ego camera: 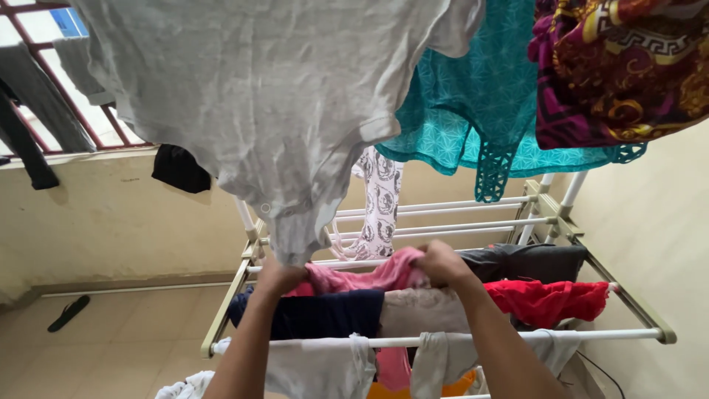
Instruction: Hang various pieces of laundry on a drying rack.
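Observation:
Both my hands grip a pink garment (369,277) stretched over a rail of a white drying rack (628,299). My left hand (279,278) holds its left end, partly hidden under the hanging hem of a large white T-shirt (273,96). Its right end is bunched in my right hand (441,262). A dark navy cloth (325,314) and a beige cloth (425,310) hang on the rail just in front of the pink garment. A red cloth (550,301) and a dark grey cloth (528,262) lie to the right.
A teal patterned cloth (480,96) and a maroon and gold printed cloth (628,66) hang overhead at the right. A white printed garment (380,207) hangs at the rack's back. A black slipper (69,312) lies on the tiled floor. A barred window (81,111) tops the left wall.

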